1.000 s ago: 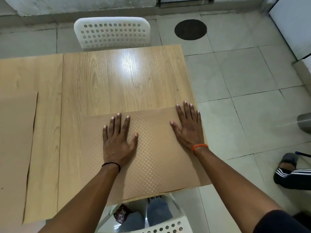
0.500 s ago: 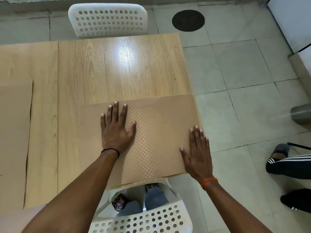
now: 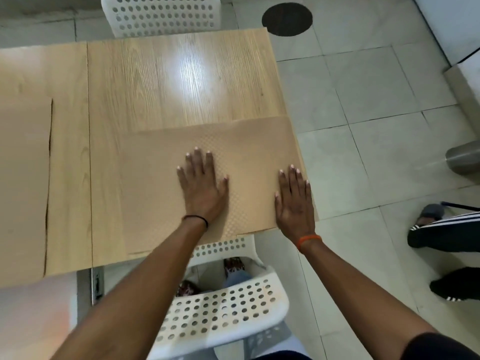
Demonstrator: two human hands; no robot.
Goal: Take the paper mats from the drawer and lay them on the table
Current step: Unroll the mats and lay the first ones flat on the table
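The embossed paper mat (image 3: 166, 193) lies at the near right corner of the wooden table (image 3: 181, 81), its right edge about level with the table's. The left hand (image 3: 201, 189) presses its middle, fingers straight and slightly spread; the right hand (image 3: 294, 203) lies flat on its right edge, fingers together. This looks like the smoothing step. Another mat (image 3: 23, 183) (1 of 2 visible) lies left of it. Next: lift off without dragging it.
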